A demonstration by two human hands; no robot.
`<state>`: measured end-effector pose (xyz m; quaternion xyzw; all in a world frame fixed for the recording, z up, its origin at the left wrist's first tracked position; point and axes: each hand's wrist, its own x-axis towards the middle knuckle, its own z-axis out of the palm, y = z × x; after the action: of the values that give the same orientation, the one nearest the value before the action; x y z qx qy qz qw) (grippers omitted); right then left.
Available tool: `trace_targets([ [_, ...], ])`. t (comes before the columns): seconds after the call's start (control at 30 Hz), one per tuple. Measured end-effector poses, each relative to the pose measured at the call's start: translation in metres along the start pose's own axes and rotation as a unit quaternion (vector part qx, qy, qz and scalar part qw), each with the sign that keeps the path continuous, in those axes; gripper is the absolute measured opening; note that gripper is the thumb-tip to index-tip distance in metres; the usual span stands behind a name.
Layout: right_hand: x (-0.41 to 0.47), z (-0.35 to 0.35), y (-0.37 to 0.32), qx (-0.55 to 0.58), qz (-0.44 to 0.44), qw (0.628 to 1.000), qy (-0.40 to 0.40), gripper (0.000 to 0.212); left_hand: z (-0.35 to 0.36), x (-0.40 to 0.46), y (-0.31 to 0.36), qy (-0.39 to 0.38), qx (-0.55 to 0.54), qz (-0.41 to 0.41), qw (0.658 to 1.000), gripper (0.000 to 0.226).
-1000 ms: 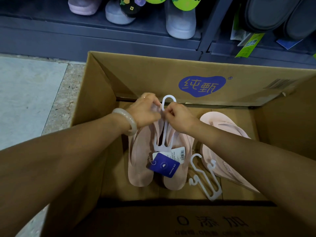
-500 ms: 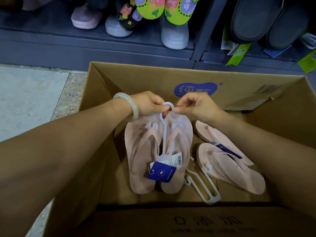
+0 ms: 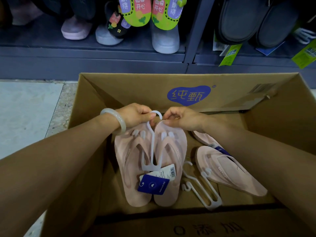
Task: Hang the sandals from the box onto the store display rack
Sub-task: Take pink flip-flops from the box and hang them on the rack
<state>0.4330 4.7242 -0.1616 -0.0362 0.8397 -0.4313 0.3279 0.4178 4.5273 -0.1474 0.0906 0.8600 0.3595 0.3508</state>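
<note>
The cardboard box (image 3: 119, 93) bears a blue blob logo reading 纯甄 (image 3: 189, 95); its near flap, cut off at six o'clock, seems to read 添加; inside, a pink foam sandal pair (image 3: 150, 166) sits threaded on a white plastic hanger (image 3: 152, 147) with a blue tag (image 3: 153, 184); the left hand (image 3: 136, 114) and right hand (image 3: 182, 118) pinch its hook at twelve o'clock; a loose sandal (image 3: 227, 170), faintly lettered, lies at three o'clock beside a spare hanger (image 3: 203, 190).

Box far wall (image 3: 136, 93): blue blob logo (image 3: 189, 95) reading 纯甄.
Box near flap (image 3: 188, 226): dark print 添加.
Green insoles (image 3: 136, 11) on the rack: 开心 and 期待.
Loose sandal strap (image 3: 221, 171): small white lettering, unreadable.
Barcode tag (image 3: 168, 172): digits too small.
</note>
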Motion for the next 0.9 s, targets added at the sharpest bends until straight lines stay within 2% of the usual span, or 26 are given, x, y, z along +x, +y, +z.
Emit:
trace_targets([
  [0.1,-0.001,0.001,-0.005,-0.005,-0.003,0.999,-0.039,0.02,-0.001,0.004,0.004,-0.021,0.007,0.012,1.0,0.028],
  [0.17,-0.001,0.003,-0.009,-0.004,-0.028,0.998,-0.058,0.011,-0.002,0.006,0.006,-0.039,0.007,0.017,0.999,0.025],
  [0.2,-0.001,0.004,-0.011,0.001,-0.04,0.998,-0.054,0.003,-0.002,0.008,0.007,-0.048,0.007,0.021,0.999,0.023],
  [0.3,0.002,0.003,-0.013,0.004,-0.052,0.998,-0.038,0.005,-0.005,0.013,0.008,-0.066,-0.009,0.022,0.998,0.017],
  [0.43,0.002,-0.007,-0.02,-0.008,-0.031,0.999,-0.031,0.025,-0.015,0.015,0.009,-0.13,-0.059,-0.002,0.99,0.008],
  [0.53,-0.002,-0.021,-0.026,-0.016,0.006,0.999,-0.04,0.027,-0.011,0.01,0.014,-0.207,-0.028,-0.025,0.978,0.02],
  [0.63,-0.018,-0.022,-0.026,-0.048,0.037,0.994,-0.088,0.022,0.001,0.002,0.025,-0.174,0.002,-0.078,0.982,0.014],
  [0.67,-0.024,-0.016,-0.023,-0.052,0.037,0.995,-0.081,0.027,0.005,-0.002,0.027,-0.165,0.0,-0.089,0.982,0.017],
  [0.73,-0.037,-0.007,-0.023,-0.063,0.029,0.997,-0.047,0.039,0.008,-0.013,0.036,-0.167,0.01,-0.088,0.982,0.022],
  [0.9,-0.102,-0.04,-0.097,-0.112,-0.021,0.993,-0.03,0.04,-0.035,-0.064,0.088,-0.199,-0.012,-0.043,0.979,0.019],
])
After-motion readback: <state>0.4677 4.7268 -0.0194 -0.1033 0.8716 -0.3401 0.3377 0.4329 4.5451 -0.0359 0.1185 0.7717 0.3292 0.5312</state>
